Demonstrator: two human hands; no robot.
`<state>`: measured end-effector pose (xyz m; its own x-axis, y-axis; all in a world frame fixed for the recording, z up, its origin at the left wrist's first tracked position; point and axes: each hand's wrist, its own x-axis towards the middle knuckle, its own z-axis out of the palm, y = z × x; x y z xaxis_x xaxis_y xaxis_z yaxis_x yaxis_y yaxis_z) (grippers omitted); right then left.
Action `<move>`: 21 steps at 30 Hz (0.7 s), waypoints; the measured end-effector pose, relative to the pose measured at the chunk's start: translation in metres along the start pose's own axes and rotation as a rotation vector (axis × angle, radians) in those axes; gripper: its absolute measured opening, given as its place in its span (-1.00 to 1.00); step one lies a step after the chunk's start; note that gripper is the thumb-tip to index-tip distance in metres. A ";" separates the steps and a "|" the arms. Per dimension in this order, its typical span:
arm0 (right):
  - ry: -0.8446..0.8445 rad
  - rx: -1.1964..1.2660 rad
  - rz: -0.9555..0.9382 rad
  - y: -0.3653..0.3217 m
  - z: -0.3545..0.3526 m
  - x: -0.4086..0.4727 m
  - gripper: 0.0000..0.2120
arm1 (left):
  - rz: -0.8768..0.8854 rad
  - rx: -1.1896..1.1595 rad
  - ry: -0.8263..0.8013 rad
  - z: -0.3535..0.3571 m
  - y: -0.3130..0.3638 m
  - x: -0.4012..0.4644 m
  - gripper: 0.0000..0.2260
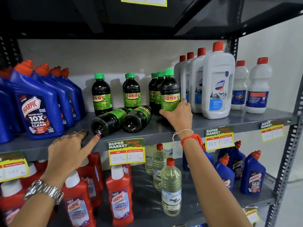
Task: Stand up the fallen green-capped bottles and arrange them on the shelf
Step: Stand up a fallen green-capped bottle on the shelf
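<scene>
— Where are the green-capped bottles?

— On the grey shelf [229, 123], between the blue bottles [37, 108] on the left and the white bottles [218, 89] on the right. Two lie on their sides near the front edge, bases toward the camera: the left fallen bottle [108, 122] and the right fallen bottle [137, 118], touching each other along their sides.

— And the upright ones?

— One stands alone behind the fallen pair [101, 94], another two stand close together further right [132, 92], and a row runs back just beside the white bottles. The front bottle of that row [170, 92] is the one in the grip.

— Which hand?

— The right hand [179, 115]. Its fingers are wrapped round the lower part of that bottle, thumb on the near side, fingers round the far side by the label — a closed grasp. The bottle is upright.

— The left hand?

— The left hand [68, 149] holds nothing. It lies palm down at the shelf's front edge, fingers spread and flat, the thumb stretched toward the base of the left fallen bottle, just short of it or barely touching; I cannot tell which. A yellow price tag [126, 153] hangs below.
</scene>
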<state>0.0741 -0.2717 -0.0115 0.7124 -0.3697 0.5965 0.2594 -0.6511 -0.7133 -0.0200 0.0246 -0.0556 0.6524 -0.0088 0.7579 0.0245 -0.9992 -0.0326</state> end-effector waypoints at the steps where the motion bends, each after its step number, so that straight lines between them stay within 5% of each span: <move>1: -0.011 0.012 -0.001 0.001 -0.001 0.001 -0.27 | -0.004 -0.003 0.000 0.001 0.001 0.001 -0.37; 17: -0.096 -0.012 0.037 -0.005 -0.004 -0.002 -0.25 | -0.048 -0.022 -0.006 0.000 -0.002 -0.002 -0.32; 21: 0.100 -0.098 -0.042 -0.025 -0.009 -0.016 -0.17 | -0.053 -0.020 -0.014 0.000 -0.003 -0.002 -0.34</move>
<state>0.0502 -0.2550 0.0002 0.6321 -0.4021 0.6623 0.2193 -0.7270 -0.6507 -0.0210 0.0275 -0.0571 0.6614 0.0444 0.7487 0.0440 -0.9988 0.0203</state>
